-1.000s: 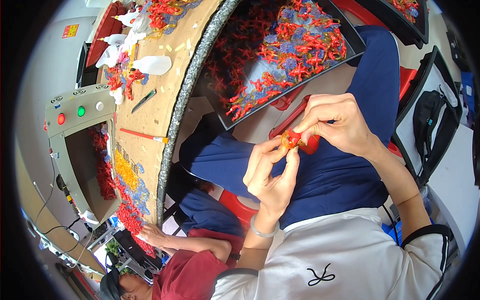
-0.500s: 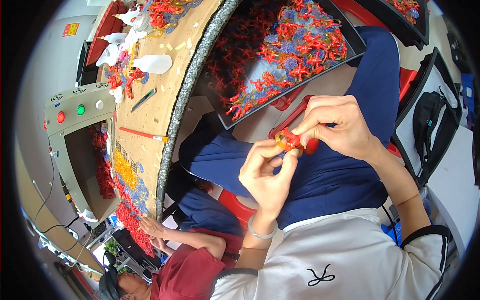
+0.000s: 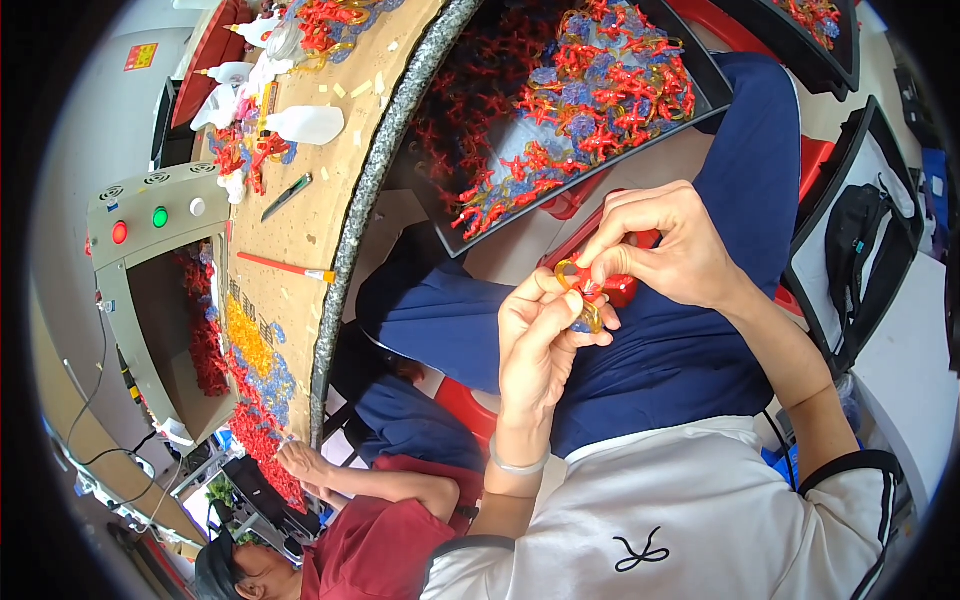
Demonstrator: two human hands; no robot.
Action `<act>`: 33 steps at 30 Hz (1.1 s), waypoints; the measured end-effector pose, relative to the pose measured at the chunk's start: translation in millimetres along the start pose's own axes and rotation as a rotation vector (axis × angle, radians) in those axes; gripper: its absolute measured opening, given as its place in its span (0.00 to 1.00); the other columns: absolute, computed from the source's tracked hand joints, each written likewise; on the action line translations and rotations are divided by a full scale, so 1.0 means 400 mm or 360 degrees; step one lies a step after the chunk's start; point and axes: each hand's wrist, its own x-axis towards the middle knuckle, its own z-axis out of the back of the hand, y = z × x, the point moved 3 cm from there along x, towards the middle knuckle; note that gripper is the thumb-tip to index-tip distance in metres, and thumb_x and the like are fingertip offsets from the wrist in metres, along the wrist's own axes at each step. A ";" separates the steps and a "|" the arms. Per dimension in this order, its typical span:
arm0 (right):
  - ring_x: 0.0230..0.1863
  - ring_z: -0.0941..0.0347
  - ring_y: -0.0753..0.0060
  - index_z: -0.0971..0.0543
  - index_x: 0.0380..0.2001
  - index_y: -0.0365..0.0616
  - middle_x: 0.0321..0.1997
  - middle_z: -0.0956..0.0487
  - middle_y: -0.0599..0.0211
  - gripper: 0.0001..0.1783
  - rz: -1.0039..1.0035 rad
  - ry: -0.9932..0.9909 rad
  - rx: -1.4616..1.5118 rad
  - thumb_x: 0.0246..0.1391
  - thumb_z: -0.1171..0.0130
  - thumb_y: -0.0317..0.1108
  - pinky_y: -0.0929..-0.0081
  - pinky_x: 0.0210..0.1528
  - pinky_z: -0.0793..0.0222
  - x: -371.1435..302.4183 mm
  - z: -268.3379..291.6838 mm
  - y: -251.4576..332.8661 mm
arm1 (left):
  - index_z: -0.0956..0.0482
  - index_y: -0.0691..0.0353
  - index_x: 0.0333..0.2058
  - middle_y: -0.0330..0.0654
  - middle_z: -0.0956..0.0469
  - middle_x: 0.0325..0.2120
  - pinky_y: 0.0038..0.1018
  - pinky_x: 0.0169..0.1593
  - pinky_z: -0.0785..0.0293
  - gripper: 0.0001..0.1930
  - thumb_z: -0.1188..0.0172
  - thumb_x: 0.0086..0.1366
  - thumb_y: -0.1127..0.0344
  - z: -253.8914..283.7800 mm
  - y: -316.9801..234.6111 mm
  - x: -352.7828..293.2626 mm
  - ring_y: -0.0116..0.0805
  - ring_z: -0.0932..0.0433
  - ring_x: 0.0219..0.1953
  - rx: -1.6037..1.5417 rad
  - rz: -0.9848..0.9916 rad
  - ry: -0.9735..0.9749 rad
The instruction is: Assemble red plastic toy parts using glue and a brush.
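One small red and yellow piece (image 3: 589, 291) is held above the lap (image 3: 660, 370). Left hand (image 3: 540, 335): grip pinching its yellow side. Right hand (image 3: 665, 245): grip pinching its red side. Beyond them, a black tray (image 3: 711, 86) carries red, blue and yellow trinkets (image 3: 600, 100).

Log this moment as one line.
left hand: holding red-and-yellow piece | right hand: pinching same piece | black tray: holds red, blue, yellow pieces

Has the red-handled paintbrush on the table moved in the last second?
No, the paintbrush lies in the same place, its bristles pointing toward the table's speckled edge.
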 end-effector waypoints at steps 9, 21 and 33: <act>0.23 0.27 0.75 0.17 0.26 0.35 0.22 0.20 0.61 0.06 0.0098 -0.0030 -0.0092 0.39 0.35 0.19 0.80 0.26 0.33 -0.002 0.001 -0.008 | 0.28 0.68 0.34 0.51 0.22 0.29 0.28 0.29 0.17 0.05 0.45 0.62 0.73 -0.016 -0.003 -0.003 0.42 0.19 0.28 0.0308 -0.0170 -0.0165; 0.25 0.24 0.74 0.16 0.31 0.37 0.24 0.19 0.61 0.11 0.0131 -0.0034 -0.0296 0.41 0.38 0.17 0.78 0.27 0.30 0.006 0.039 -0.020 | 0.30 0.70 0.35 0.43 0.27 0.37 0.23 0.42 0.19 0.09 0.41 0.57 0.85 -0.031 -0.005 0.009 0.30 0.24 0.44 0.0930 -0.0718 -0.0305; 0.27 0.26 0.69 0.16 0.33 0.37 0.27 0.19 0.61 0.12 0.0019 0.0158 -0.0620 0.39 0.35 0.19 0.77 0.32 0.32 0.061 -0.041 0.039 | 0.30 0.70 0.35 0.41 0.25 0.37 0.19 0.40 0.20 0.09 0.42 0.57 0.85 0.016 -0.049 -0.025 0.28 0.23 0.45 0.0802 -0.0856 -0.0357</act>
